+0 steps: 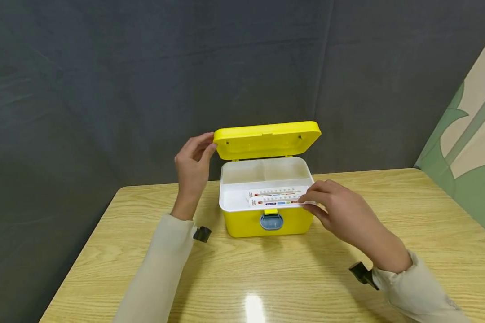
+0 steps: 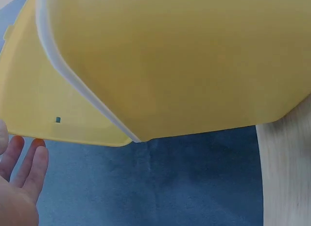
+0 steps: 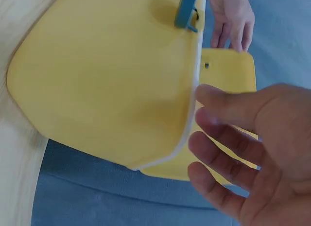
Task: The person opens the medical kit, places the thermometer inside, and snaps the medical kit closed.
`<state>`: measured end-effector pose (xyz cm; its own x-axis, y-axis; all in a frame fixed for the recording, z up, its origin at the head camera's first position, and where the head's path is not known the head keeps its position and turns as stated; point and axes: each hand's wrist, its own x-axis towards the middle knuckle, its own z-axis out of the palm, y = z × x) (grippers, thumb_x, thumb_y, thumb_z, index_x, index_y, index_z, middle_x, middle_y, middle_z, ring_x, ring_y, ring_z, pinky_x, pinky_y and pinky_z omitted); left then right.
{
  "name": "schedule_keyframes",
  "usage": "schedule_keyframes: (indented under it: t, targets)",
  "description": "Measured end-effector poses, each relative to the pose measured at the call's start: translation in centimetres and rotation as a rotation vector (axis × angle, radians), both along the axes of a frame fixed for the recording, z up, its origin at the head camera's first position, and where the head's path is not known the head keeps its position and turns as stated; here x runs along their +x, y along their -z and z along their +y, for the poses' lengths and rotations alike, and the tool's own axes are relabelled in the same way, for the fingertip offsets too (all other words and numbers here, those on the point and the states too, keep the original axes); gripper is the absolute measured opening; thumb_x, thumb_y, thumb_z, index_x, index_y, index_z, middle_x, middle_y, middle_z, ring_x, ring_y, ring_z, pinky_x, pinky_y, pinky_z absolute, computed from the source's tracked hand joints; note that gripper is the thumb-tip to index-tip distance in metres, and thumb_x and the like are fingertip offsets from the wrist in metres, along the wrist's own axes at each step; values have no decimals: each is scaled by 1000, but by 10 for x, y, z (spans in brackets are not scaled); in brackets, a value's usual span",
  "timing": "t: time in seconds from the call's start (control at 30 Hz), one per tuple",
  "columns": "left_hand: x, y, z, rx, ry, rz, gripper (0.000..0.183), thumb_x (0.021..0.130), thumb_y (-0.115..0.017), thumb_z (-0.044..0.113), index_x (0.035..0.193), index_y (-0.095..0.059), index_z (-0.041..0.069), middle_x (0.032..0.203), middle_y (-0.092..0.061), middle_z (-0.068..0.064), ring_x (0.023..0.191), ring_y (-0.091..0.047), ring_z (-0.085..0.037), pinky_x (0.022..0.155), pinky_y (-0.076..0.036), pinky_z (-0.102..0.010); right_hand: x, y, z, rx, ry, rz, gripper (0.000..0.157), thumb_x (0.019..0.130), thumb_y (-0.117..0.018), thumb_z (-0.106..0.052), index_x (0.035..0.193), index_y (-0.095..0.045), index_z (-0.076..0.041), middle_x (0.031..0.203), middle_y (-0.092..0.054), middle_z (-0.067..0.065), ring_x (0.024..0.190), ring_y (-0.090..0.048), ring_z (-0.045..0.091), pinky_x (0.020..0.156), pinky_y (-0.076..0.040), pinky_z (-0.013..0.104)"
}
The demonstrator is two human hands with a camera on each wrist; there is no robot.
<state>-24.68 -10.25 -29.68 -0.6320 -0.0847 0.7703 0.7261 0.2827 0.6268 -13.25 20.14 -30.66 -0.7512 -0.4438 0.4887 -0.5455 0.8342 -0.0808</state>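
A yellow toolbox-style case stands on the table with its lid raised and tipped back. My left hand holds the lid's left corner between thumb and fingers; the left wrist view shows its fingertips at the lid's edge. Inside the white tray, two white thermometer cards with printed scales and red bulbs lie one behind the other. My right hand pinches the right end of the front card, thumb and index finger at the rim. In the right wrist view, the case's wall hides the cards from my right hand's fingers.
A grey-blue latch hangs on the case's front. Behind the cards, the tray has a divided rear compartment. The wooden table ends close behind the case, at a dark cloth. A painted panel stands at right.
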Motion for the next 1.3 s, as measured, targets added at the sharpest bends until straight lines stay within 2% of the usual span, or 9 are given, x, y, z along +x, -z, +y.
schedule_keyframes:
  t: [0.1,0.27,0.37,0.5,0.73,0.97,1.13,1.3]
  targets:
    - [5,1,0,-18,11,22,30,90,-71,10,119,-71,3,112,-69,-15,99,-69,-21,88,-55,-22,0,-3,7,-68,44,22,23,81,-82,-14,103,-76,-14,103,-70,5,89,-64,23,73,-56,42]
    - [13,4,-1,-60,17,52,30,87,-73,8,117,-71,0,110,-70,-16,98,-69,-25,88,-54,-19,0,-9,16,-211,125,104,35,83,-81,-16,116,-70,-10,107,-68,9,91,-62,26,70,-51,44]
    - [18,7,-4,-90,25,73,32,86,-73,8,116,-71,-1,108,-70,-17,97,-70,-27,87,-55,-19,0,-12,20,-293,166,121,41,85,-79,-15,123,-65,-8,111,-65,13,100,-61,30,77,-50,49]
    - [25,10,-7,-132,39,82,33,84,-75,7,116,-70,0,109,-70,-16,98,-70,-26,87,-56,-22,1,-14,23,-358,197,100,44,88,-77,-16,129,-62,-8,118,-64,14,108,-61,32,84,-49,52]
    - [37,19,-10,-179,41,94,35,82,-76,3,115,-70,-1,109,-70,-16,97,-71,-27,86,-58,-29,-3,-11,23,-345,191,5,49,93,-71,-24,139,-55,-13,126,-65,14,114,-62,34,86,-50,55]
    - [45,27,-11,-214,17,117,39,75,-80,-2,113,-71,0,108,-70,-15,96,-71,-26,86,-58,-29,-4,-9,22,-335,193,-8,55,95,-69,-26,146,-49,-19,124,-68,14,110,-64,34,90,-50,52]
    - [50,34,-12,-206,32,120,39,75,-81,-2,113,-71,0,109,-71,-15,96,-71,-27,88,-57,-33,-4,-6,20,-329,192,19,51,92,-72,-25,141,-56,-21,116,-71,13,103,-67,33,84,-52,51]
    - [53,42,-13,-208,39,118,41,75,-82,2,115,-71,2,114,-71,-13,101,-70,-26,91,-56,-28,-4,-4,21,-299,186,83,49,87,-78,-22,133,-63,-21,110,-74,9,92,-68,25,68,-50,39]
